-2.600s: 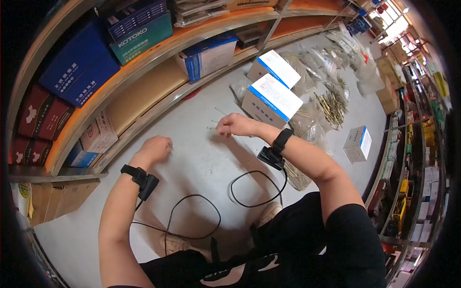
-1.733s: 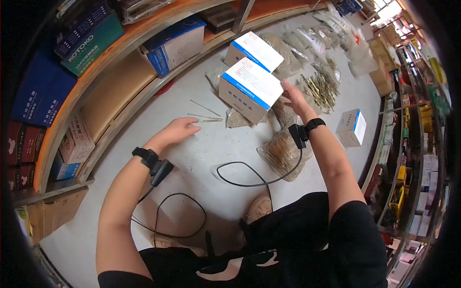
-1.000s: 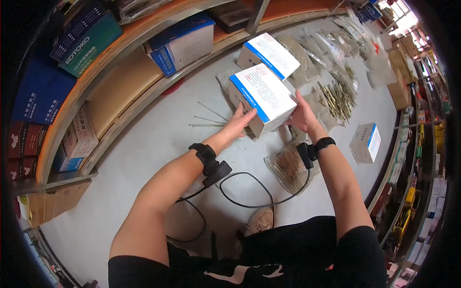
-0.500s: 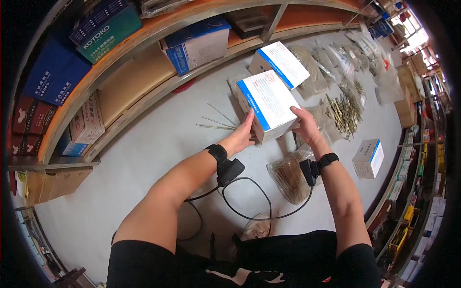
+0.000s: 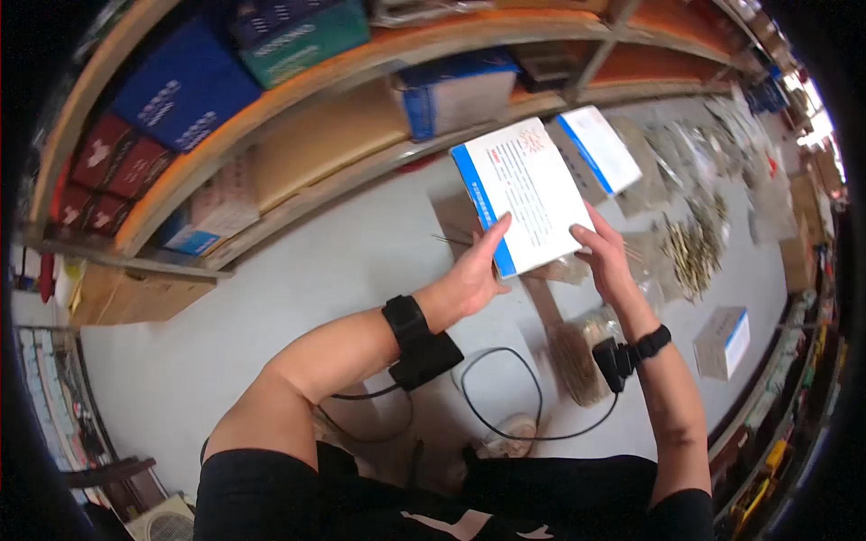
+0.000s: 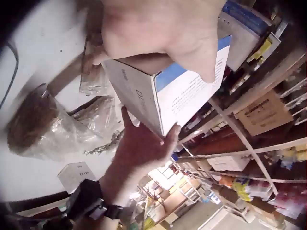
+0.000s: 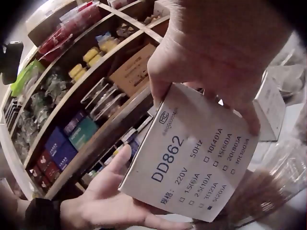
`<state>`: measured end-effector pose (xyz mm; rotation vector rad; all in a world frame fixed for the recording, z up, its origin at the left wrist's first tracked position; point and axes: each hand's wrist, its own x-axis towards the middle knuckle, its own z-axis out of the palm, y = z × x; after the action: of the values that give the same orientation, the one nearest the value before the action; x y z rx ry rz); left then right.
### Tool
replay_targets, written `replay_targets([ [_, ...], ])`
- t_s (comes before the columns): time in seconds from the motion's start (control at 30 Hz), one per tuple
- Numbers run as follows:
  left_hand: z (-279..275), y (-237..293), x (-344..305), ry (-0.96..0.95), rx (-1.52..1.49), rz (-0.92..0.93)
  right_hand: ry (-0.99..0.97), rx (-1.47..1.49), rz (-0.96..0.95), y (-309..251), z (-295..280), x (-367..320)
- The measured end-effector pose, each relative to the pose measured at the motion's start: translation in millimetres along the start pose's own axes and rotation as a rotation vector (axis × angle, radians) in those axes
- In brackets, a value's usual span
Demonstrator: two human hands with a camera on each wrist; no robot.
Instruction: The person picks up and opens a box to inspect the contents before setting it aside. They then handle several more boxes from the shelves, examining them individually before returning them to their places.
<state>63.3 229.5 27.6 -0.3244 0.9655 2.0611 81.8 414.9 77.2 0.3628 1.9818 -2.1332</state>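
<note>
A white cardboard box (image 5: 532, 194) with a blue edge stripe is held up between both hands, tilted above the floor. My left hand (image 5: 469, 275) grips its near left corner, thumb on the printed top. At its near right corner my right hand (image 5: 610, 260) also grips, thumb over the top edge. In the right wrist view, the box side (image 7: 192, 153) reads DD862, 220V, 50Hz, and my right hand (image 7: 216, 57) spans its upper edge while my left hand (image 7: 108, 201) supports the lower side. Thin metal rods (image 5: 449, 239) on the floor are mostly hidden behind the left hand.
A second white-and-blue box (image 5: 600, 149) stands just behind. Clear bags of thin rods (image 5: 582, 356), a loose pile of brass-coloured rods (image 5: 693, 252) and another box (image 5: 723, 343) lie to the right. Shelving (image 5: 316, 167) runs along the back left. A black cable (image 5: 487, 428) loops near the feet.
The left hand left the rods and the right hand came away to the box. Both hands took hold of the box and lifted it from the floor, up and toward the shelving.
</note>
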Motion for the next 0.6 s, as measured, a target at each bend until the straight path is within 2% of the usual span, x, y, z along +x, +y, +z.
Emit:
replay_targets([
  [0.1,-23,18,-37,0.115,0.033,0.032,-0.081,0.041,0.001,18,33,15],
  [0.17,-40,16,-65,0.2,0.016,0.008,-0.151,0.044,0.152,24,59,13],
  [0.23,-54,22,-95,0.166,-0.016,0.162,-0.299,0.07,0.205,36,88,17],
  [0.3,-66,23,-116,0.22,-0.086,0.148,-0.364,0.092,0.287,43,117,20],
  [0.37,-82,20,-125,0.533,-0.08,0.043,-0.42,0.106,0.379,55,140,24],
  [0.4,-83,24,-134,0.633,0.003,-0.09,-0.484,0.194,0.427,65,149,26],
  [0.43,-88,21,-138,0.635,-0.018,-0.09,-0.544,0.282,0.474,72,158,28],
  [0.5,-96,16,-141,0.833,0.138,0.043,-0.551,0.315,0.528,83,168,31],
  [0.53,-103,15,-138,0.834,0.12,0.042,-0.566,0.392,0.578,92,170,34],
  [0.6,-111,21,-131,0.755,0.307,0.109,-0.577,0.453,0.635,102,170,38],
])
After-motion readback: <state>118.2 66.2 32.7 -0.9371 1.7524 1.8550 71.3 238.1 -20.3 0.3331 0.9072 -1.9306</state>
